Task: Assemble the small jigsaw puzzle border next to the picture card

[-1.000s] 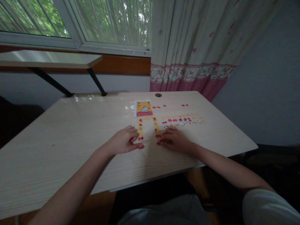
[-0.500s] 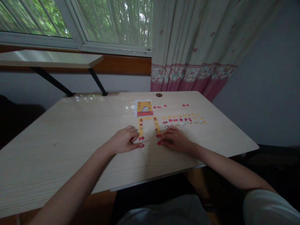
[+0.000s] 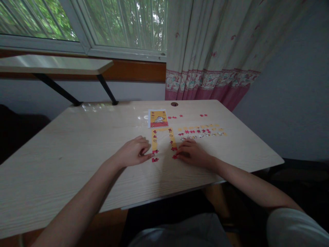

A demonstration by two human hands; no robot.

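Observation:
A partly built jigsaw border [image 3: 154, 140] lies on the table, yellow along the top and sides, with red pieces at its lower ends. My left hand [image 3: 133, 151] rests at its left side, thumb stretched out and apart from the curled fingers, holding nothing. Just below the thumb tip lies a loose red corner piece [image 3: 155, 160]. On the other side, my right hand [image 3: 192, 153] has its thumb and fingertips on a red puzzle piece [image 3: 175, 156] at the lower right end of the border. Part of that piece is hidden by the fingers.
A reference picture [image 3: 158, 119] with a white animal lies above the border. Rows of loose puzzle pieces [image 3: 197, 131] spread to the right, with several red pieces [image 3: 181, 116] behind. A raised shelf [image 3: 56, 65] stands at the back left, and a curtain [image 3: 210, 51] hangs behind the table.
My left thumb has lifted off the lower left red corner piece and moved slightly up and left, so more of that piece shows. My right hand has stayed almost still on its piece.

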